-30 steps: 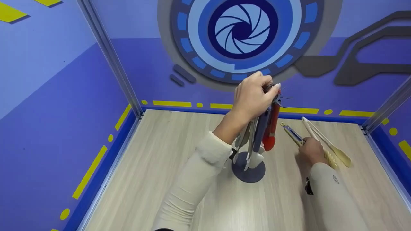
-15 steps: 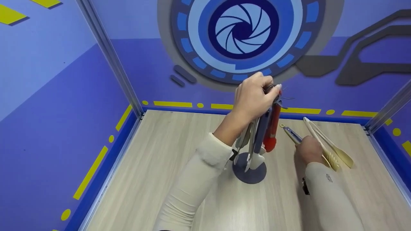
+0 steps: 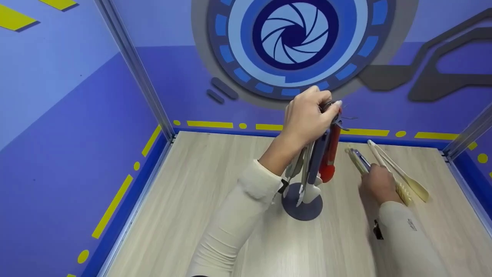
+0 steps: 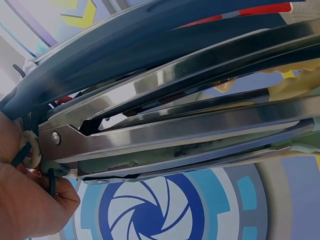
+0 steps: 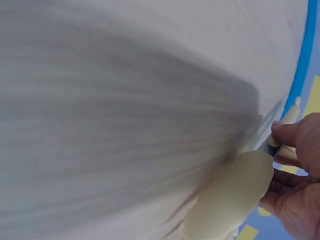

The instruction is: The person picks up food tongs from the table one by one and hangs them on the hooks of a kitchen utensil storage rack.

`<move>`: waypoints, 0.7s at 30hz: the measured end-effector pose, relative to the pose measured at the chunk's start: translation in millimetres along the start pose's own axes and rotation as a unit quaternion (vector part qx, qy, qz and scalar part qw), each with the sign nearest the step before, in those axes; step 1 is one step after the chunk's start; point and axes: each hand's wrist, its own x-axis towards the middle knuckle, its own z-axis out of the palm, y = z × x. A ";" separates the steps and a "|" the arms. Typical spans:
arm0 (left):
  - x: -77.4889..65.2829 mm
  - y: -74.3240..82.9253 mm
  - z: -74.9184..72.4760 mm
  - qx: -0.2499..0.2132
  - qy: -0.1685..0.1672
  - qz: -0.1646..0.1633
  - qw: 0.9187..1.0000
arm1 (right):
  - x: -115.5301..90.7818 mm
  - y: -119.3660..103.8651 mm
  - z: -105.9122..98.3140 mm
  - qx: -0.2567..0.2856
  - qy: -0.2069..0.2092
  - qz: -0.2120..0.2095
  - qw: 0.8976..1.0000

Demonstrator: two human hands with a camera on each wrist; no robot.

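Note:
My left hand [image 3: 307,115] grips the top of a dark stand, whose round base [image 3: 303,211] sits on the table. Several tongs hang close together below that hand, among them red-tipped tongs [image 3: 328,174] and dark blue tongs. The left wrist view shows metal tongs [image 4: 175,141] close up, with ring loops by the fingers. To the right of the stand, my right hand [image 3: 378,182] holds tongs [image 3: 359,161] with a metal handle and a cream head. Thumb and fingers pinch them just behind the cream head [image 5: 230,195] in the right wrist view.
Cream tongs [image 3: 413,187] with a spatula-like end lie on the wooden table [image 3: 215,173], just right of my right hand. Blue panels [image 3: 165,88] with metal corner posts close in the back and both sides.
My right hand has shifted slightly, and the tongs in it have turned, their handle end moving a little to the right. The left hand keeps its grip on the stand's top.

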 end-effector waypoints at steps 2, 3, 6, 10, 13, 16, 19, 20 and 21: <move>-0.7 0.0 -0.3 -0.001 0.002 0.003 1.000 | -4.2 2.2 -2.8 0.013 0.004 0.003 1.000; -0.9 -0.2 -0.2 -0.001 0.002 0.004 1.000 | -6.1 2.6 -4.2 0.017 0.006 0.003 1.000; -1.4 -1.0 0.3 0.002 0.003 0.005 1.000 | -10.0 3.8 -6.4 0.030 0.014 -0.001 0.999; -1.9 -1.4 0.9 0.008 -0.002 0.001 1.000 | -15.1 1.2 -4.7 0.032 0.067 -0.027 0.997; -2.2 -0.9 1.3 0.012 -0.010 -0.005 1.000 | -19.8 -1.4 -1.6 0.044 0.115 -0.045 0.991; -1.6 -0.5 2.0 0.015 -0.017 -0.006 1.000 | -25.0 -4.3 0.2 0.056 0.144 -0.063 0.986; -0.4 -0.3 2.0 0.016 -0.016 -0.006 1.000 | -29.5 -8.4 0.9 0.067 0.154 -0.081 0.982; -0.1 -0.1 1.6 0.017 -0.016 -0.008 1.000 | -31.3 -10.5 0.9 0.073 0.156 -0.086 0.981; 0.1 -0.1 1.3 0.018 -0.016 -0.010 1.000 | -32.9 -12.4 1.0 0.080 0.159 -0.091 0.980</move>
